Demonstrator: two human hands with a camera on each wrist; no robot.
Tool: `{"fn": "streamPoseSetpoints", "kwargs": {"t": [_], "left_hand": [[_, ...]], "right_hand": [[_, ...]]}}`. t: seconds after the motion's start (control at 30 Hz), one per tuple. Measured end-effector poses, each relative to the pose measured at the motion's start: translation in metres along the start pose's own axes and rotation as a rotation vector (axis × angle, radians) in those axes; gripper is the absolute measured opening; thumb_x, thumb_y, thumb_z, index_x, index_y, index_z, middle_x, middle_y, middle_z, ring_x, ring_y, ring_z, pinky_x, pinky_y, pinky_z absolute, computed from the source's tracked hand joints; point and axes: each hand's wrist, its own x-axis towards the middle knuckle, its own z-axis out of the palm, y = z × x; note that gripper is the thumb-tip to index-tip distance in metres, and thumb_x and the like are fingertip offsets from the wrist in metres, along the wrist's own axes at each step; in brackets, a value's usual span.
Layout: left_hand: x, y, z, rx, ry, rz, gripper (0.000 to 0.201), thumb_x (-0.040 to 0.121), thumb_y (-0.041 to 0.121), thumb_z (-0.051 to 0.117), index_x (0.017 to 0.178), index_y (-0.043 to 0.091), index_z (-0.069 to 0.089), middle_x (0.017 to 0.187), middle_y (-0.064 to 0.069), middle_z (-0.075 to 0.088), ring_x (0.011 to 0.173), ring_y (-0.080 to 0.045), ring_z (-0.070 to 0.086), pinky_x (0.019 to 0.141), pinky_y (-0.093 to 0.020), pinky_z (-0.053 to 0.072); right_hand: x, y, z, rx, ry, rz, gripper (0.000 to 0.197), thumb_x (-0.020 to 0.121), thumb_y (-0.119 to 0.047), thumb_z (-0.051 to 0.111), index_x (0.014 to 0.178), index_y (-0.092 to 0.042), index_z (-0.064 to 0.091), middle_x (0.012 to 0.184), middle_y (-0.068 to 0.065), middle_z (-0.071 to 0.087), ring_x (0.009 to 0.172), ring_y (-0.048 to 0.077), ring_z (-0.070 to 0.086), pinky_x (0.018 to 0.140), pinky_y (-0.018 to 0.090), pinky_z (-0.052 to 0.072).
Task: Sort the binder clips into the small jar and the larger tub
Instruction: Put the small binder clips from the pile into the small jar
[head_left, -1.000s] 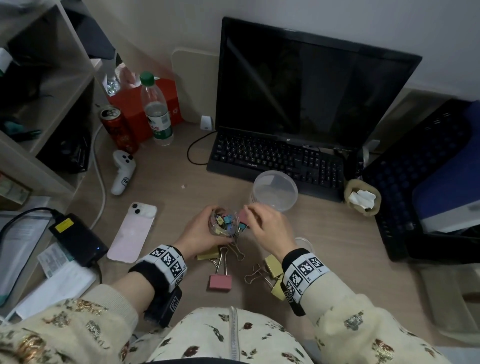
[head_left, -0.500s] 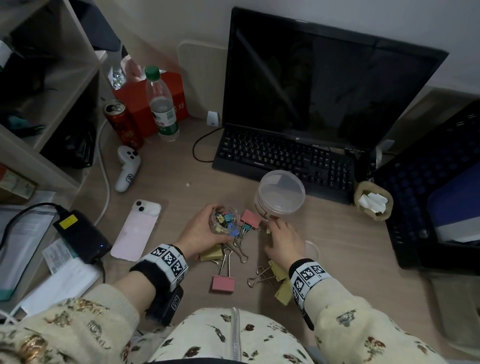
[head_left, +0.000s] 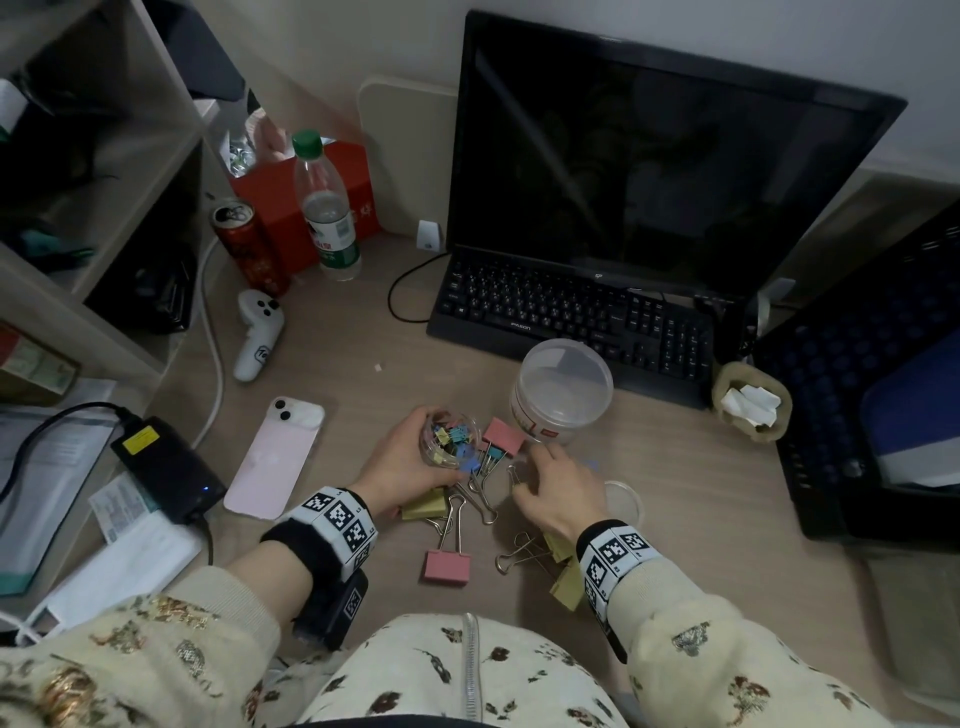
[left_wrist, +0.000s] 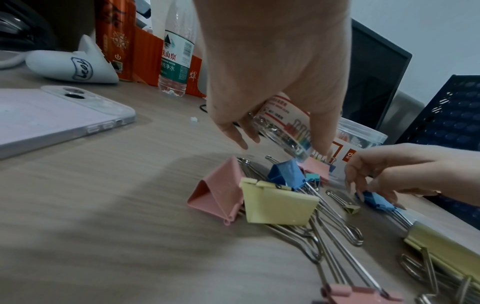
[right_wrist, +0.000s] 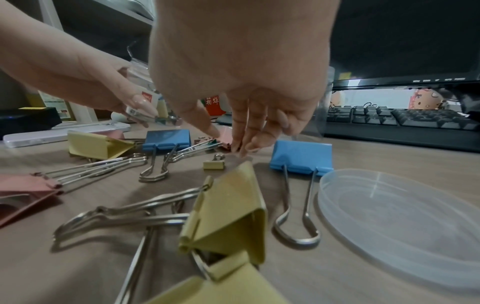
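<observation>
Small jar (head_left: 445, 439) gripped by left hand (head_left: 400, 467)

Pale wood desk (head_left: 363, 395) against white wall (head_left: 727, 36), open shelving (head_left: 104, 171) leftward.

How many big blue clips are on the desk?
2. One big blue clip lies in the pile by the small jar; the second blue clip sits by the fingers of the right hand, near the clear lid. More may be hidden.

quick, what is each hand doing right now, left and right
Left hand: grips the small jar of little clips, tilted.
Right hand: fingers reaching down among the loose binder clips; whether it grips anything cannot be told.
</observation>
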Motion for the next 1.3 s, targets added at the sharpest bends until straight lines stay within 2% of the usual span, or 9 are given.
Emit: {"fn": "streamPoseSetpoints", "kwargs": {"t": [0.2,0.43,0.63,0.77,0.83,0.93,1.13,1.2,1.3], "left_hand": [[0.001,0.001,0.0,0.023,0.01,0.004,0.095,0.055,0.033,0.096,0.135,0.027,0.046,0.126,0.008,0.062,0.116,-0.013,0.061,0.105,-0.043,0.049],[-0.001,0.003,0.002,0.043,0.003,0.017,0.096,0.056,0.031,0.096,0.137,0.025,0.044,0.128,0.007,0.061,0.116,-0.014,0.061,0.105,-0.042,0.049],[-0.004,0.005,0.002,0.021,-0.004,0.02,0.096,0.056,0.028,0.096,0.137,0.025,0.045,0.128,0.006,0.061,0.116,-0.015,0.061,0.106,-0.042,0.05],[-0.006,0.006,0.001,0.02,-0.005,0.019,0.096,0.057,0.027,0.096,0.138,0.024,0.044,0.129,0.006,0.06,0.118,-0.015,0.06,0.106,-0.042,0.049],[-0.008,0.007,0.001,0.017,-0.006,0.016,0.095,0.056,0.027,0.096,0.136,0.024,0.045,0.127,0.007,0.061,0.117,-0.015,0.061,0.106,-0.042,0.049],[-0.01,0.009,0.002,0.013,-0.02,0.022,0.095,0.047,0.04,0.095,0.129,0.03,0.048,0.12,0.01,0.064,0.112,-0.014,0.063,0.102,-0.043,0.051],[-0.008,0.011,-0.004,-0.039,-0.009,0.018,0.09,0.04,0.051,0.091,0.118,0.037,0.05,0.112,0.014,0.068,0.105,-0.01,0.066,0.096,-0.043,0.054],[-0.008,0.012,-0.008,-0.041,0.008,0.017,0.087,0.046,0.045,0.094,0.12,0.034,0.048,0.114,0.013,0.066,0.107,-0.011,0.065,0.097,-0.041,0.054],[-0.008,0.012,-0.015,-0.05,0.053,0.007,0.08,0.059,0.029,0.095,0.122,0.032,0.046,0.115,0.011,0.062,0.109,-0.013,0.063,0.095,-0.032,0.053]], "right_hand": [[0.0,-0.008,0.006,0.034,-0.127,-0.017,0.056,0.08,-0.028,0.066,0.13,-0.015,0.044,0.133,0.004,0.045,0.11,0.025,0.054,0.084,0.036,0.05],[0.002,-0.007,0.006,0.036,-0.178,0.056,0.055,0.078,-0.025,0.069,0.126,-0.012,0.044,0.125,0.009,0.048,0.108,0.027,0.056,0.081,0.035,0.048],[-0.001,-0.006,-0.001,0.135,-0.127,0.072,0.044,0.079,-0.026,0.066,0.116,-0.011,0.049,0.12,0.006,0.049,0.103,0.024,0.055,0.078,0.032,0.044],[-0.004,-0.008,-0.016,0.248,-0.034,0.053,0.031,0.078,-0.024,0.066,0.103,-0.014,0.051,0.105,0.0,0.05,0.088,0.016,0.049,0.07,0.026,0.039],[-0.003,-0.015,-0.027,0.322,0.034,0.016,0.027,0.078,-0.023,0.065,0.1,-0.016,0.051,0.1,-0.002,0.049,0.086,0.013,0.05,0.068,0.024,0.041],[0.001,-0.031,-0.043,0.356,0.149,-0.108,0.026,0.079,-0.027,0.064,0.1,-0.017,0.052,0.098,-0.003,0.052,0.086,0.014,0.054,0.075,0.033,0.051],[0.006,-0.042,-0.049,0.363,0.17,-0.371,0.039,0.089,-0.036,0.061,0.126,-0.025,0.056,0.119,-0.005,0.058,0.109,0.012,0.053,0.091,0.031,0.044],[0.008,-0.036,-0.046,0.36,0.216,-0.319,0.036,0.093,-0.036,0.056,0.126,-0.023,0.056,0.118,-0.006,0.057,0.108,0.01,0.051,0.091,0.028,0.041],[0.013,-0.023,-0.032,0.336,0.179,-0.129,0.021,0.091,-0.026,0.055,0.11,-0.02,0.061,0.103,-0.005,0.059,0.099,0.014,0.056,0.085,0.031,0.048]]}}
